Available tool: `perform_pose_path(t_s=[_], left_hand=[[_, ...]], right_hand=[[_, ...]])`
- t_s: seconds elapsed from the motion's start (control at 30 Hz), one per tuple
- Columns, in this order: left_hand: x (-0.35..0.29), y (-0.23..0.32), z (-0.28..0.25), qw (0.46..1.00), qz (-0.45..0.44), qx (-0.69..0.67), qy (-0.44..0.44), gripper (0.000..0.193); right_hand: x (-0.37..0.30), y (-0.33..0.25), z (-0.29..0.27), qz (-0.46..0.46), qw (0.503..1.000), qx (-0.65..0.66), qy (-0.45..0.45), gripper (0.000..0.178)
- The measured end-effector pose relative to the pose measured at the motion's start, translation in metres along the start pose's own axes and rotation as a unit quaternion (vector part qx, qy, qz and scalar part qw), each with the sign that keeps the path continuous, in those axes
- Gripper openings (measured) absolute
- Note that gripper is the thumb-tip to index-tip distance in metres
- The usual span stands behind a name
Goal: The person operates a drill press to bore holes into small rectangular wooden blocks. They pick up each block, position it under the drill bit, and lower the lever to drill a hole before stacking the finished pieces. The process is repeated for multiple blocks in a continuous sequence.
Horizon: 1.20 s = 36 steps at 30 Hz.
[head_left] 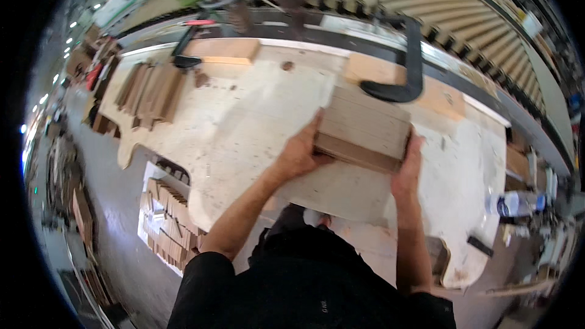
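Black-sleeved forearms rising from the lower edge, left hand (298, 153) and right hand (407, 170) clasping the ends of a stack of wooden boards (364, 129) on a pale scuffed plywood worktable (244, 146), black clamp (405, 67) behind, loose wood pieces (149, 91) far left, plastic bottle (515, 203) at right, grey workshop floor (119, 207) below

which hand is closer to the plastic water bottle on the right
Right. The right hand grips the wood stack's right end, nearer the water bottle; the left hand holds the far end.
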<state>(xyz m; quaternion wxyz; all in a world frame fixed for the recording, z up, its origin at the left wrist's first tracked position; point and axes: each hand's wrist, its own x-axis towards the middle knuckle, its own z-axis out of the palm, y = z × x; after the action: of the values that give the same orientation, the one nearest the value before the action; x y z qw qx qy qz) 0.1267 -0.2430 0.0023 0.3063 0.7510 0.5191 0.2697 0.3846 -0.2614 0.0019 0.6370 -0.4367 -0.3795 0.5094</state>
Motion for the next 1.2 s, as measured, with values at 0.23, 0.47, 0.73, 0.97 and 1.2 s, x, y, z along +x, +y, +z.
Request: perform_pose_path(t_s=[0.23,0.47,0.73,0.97,1.2], left_hand=[[-0.043,-0.015,-0.061,0.990,0.025,0.089,0.102,0.092],[-0.072,-0.107,-0.182,0.913,-0.107,0.284,0.275,0.043],[-0.045,-0.187,-0.302,0.705,-0.254,0.583,0.314,0.024],[-0.043,-0.211,-0.302,0.686,-0.209,0.624,0.310,0.028],[-0.050,-0.207,-0.303,0.685,-0.135,0.614,0.368,0.029]], right_hand=[[-0.019,-0.143,0.045,-0.137,0.963,0.016,-0.233,0.085],[0.006,-0.191,0.084,0.061,0.808,-0.087,-0.579,0.053],[-0.007,-0.144,0.132,0.136,0.823,-0.099,-0.543,0.044],[-0.010,-0.168,0.168,0.064,0.868,-0.078,-0.486,0.037],[0.012,-0.191,0.194,-0.038,0.915,-0.073,-0.394,0.031]])
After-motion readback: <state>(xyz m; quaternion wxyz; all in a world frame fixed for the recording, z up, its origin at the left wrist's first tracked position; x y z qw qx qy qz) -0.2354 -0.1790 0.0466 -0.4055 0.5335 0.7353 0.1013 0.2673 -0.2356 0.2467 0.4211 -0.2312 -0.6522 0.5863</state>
